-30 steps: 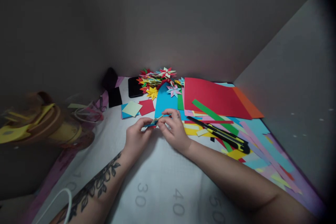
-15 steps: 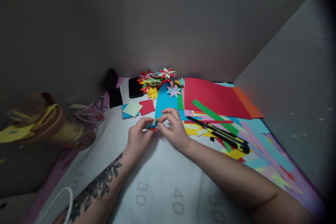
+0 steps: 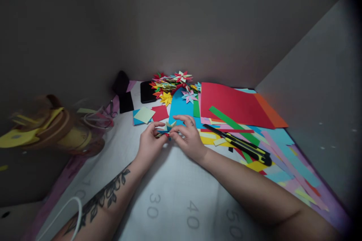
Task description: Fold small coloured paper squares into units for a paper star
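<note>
Between my fingers is a small folded paper star [image 3: 169, 127] with pale yellow, blue and red points, partly hidden by both hands. My left hand [image 3: 151, 140] pinches its left side between thumb and fingers. From the right, my right hand [image 3: 189, 137] closes thumb and finger on the star's other side. Just beyond the hands lie loose paper squares: a pale green one [image 3: 144, 115] on top of a blue one [image 3: 137, 119], and a red one [image 3: 160, 113]. Finished paper stars [image 3: 171, 84] are heaped at the back.
A yellow-and-black utility knife [image 3: 243, 146] lies on paper strips [image 3: 283, 165] to the right. Behind it is a large red sheet [image 3: 232, 101]. A black phone [image 3: 148, 92], scissors [image 3: 113, 110] and a yellow-lidded container [image 3: 65, 131] are on the left. A white cable [image 3: 77, 207] crosses near my left forearm.
The folded star has turned in my fingers, and its pale yellow points now stand up more visibly. The whole view has shifted slightly. Both hands keep their grip.
</note>
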`<state>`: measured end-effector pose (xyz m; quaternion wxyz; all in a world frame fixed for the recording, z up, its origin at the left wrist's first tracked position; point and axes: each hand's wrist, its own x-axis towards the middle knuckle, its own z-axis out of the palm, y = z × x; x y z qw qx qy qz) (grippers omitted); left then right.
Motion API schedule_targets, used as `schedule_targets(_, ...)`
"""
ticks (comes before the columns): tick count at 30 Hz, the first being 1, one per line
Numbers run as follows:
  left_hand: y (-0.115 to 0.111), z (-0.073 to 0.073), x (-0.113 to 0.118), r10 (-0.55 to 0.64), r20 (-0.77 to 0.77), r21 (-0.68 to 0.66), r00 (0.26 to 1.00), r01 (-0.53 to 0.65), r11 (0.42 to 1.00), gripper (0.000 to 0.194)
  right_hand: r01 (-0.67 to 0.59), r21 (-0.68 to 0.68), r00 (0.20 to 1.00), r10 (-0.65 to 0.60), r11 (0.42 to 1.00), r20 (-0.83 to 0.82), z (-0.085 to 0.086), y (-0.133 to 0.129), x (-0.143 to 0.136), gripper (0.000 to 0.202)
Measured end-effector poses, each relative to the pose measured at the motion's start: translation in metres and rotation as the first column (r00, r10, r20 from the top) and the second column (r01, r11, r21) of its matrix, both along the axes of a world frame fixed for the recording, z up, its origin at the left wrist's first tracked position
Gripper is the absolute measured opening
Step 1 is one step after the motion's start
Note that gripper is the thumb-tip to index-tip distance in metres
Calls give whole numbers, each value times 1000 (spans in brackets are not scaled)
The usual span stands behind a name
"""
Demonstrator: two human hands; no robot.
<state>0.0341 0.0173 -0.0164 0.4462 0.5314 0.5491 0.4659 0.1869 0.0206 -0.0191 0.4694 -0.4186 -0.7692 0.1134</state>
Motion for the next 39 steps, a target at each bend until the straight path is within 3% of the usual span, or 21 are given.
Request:
schedule_targets(8, -3, 5, 2, -16, 13, 28, 1000, 15, 999, 29, -13, 42, 1000, 14, 999, -22, 0, -2, -1, 8)
schedule_targets(14, -5, 9, 6, -52, 4, -4, 999, 52, 999, 32, -51, -181, 981, 15, 982, -193, 2, 0, -5, 6)
schedule_targets(15, -5, 9, 6, -66, 14, -20, 998, 66, 998, 34, -60, -242, 965, -6, 968, -261, 1, 1, -6, 3)
schedule_targets(18, -5, 11, 7, -109, 47, -70, 993, 112, 991, 39, -174, -429, 884, -52, 886, -465, -1, 2, -9, 21)
schedule_targets(21, -3, 11, 7, -123, 17, -94, 992, 124, 988, 42, -297, -520, 819, -66, 801, -569, -1, 2, -10, 29)
schedule_targets(28, 0, 8, 4, -104, 14, -163, 994, 105, 981, 45, -373, -516, 779, -42, 771, -626, -5, 2, -8, 29)
schedule_targets(33, 1, 5, 2, -13, 203, -166, 979, 48, 985, 48, -332, -441, 781, -18, 834, -624, -10, 4, -12, 42)
schedule_targets(36, 2, 4, 1, 14, 295, -149, 955, 32, 988, 52, -337, -478, 781, -43, 811, -623, -11, 6, -12, 40)
schedule_targets(39, 3, 5, 1, -30, 288, -124, 957, 68, 990, 53, -328, -471, 776, -50, 819, -628, -11, 7, -10, 32)
